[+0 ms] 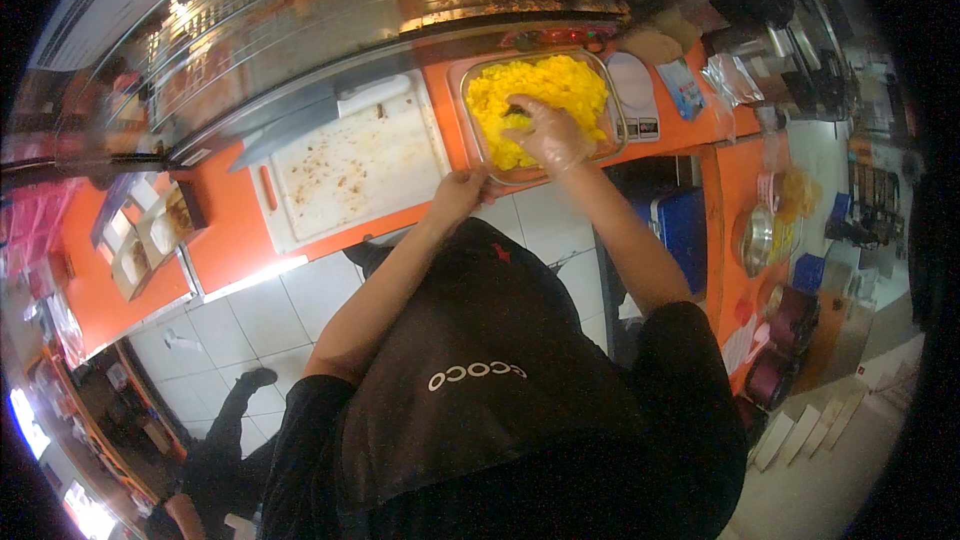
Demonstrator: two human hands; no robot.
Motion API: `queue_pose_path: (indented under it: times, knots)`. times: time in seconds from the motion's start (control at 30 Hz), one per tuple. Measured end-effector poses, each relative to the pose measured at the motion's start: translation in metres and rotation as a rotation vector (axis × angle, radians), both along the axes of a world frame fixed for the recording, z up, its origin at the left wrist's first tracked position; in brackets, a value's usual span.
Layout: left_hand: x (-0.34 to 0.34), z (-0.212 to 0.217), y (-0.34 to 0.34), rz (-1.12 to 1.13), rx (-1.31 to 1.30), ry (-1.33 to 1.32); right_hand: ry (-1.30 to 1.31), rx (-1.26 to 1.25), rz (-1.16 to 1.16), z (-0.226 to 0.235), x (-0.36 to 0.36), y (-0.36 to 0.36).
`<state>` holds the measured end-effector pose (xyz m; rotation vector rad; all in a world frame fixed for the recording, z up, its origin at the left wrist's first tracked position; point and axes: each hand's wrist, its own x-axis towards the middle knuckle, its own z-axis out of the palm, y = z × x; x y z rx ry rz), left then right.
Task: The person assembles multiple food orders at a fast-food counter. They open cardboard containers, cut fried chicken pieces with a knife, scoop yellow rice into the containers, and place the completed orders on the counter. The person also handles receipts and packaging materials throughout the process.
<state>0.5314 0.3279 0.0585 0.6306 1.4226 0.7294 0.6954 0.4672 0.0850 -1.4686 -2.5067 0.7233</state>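
Observation:
A clear rectangular tray full of crumbly bright yellow food sits on the orange counter, in front of me. My right hand, in a thin clear plastic glove, reaches into the food from the right. Its fingers and thumb curl round a small dark patch that I cannot make out. At the tray's near left corner, my left hand closes on the edge, with its fingertips partly hidden. Left of the tray lies a white cutting board scattered with brown crumbs.
A large knife rests along the board's far edge. A white kitchen scale stands right of the tray, near a blue packet. Open cardboard boxes stand at left. A glass display case runs behind; pots stand at right. Someone's leg shows lower left.

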Motion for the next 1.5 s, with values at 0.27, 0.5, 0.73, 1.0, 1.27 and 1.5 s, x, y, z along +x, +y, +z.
queue_pose_path:
  times: [0.27, 0.5, 0.73, 1.0, 1.27, 1.5]
  knots:
    - [-0.031, -0.005, -0.016, 0.058, 0.019, -0.145, 0.285, -0.344, -0.233, 0.048, 0.033, 0.05]
    - [-0.069, -0.008, -0.04, 0.105, 0.07, -0.168, 0.703, -0.728, -0.368, 0.098, 0.016, 0.037]
    - [-0.129, -0.019, -0.077, 0.151, 0.129, -0.188, 0.23, -0.157, -0.248, 0.059, -0.016, 0.023]
    - [-0.169, -0.035, -0.105, 0.216, 0.072, -0.211, -0.331, 0.052, -0.05, 0.048, -0.059, -0.032]
    - [-0.188, -0.034, -0.113, 0.168, 0.155, -0.141, -0.163, -0.051, -0.072, 0.007, -0.038, -0.004]
    - [-0.231, 0.004, -0.143, 0.294, 0.22, -0.121, 0.283, -0.543, -0.406, 0.069, -0.013, 0.011]
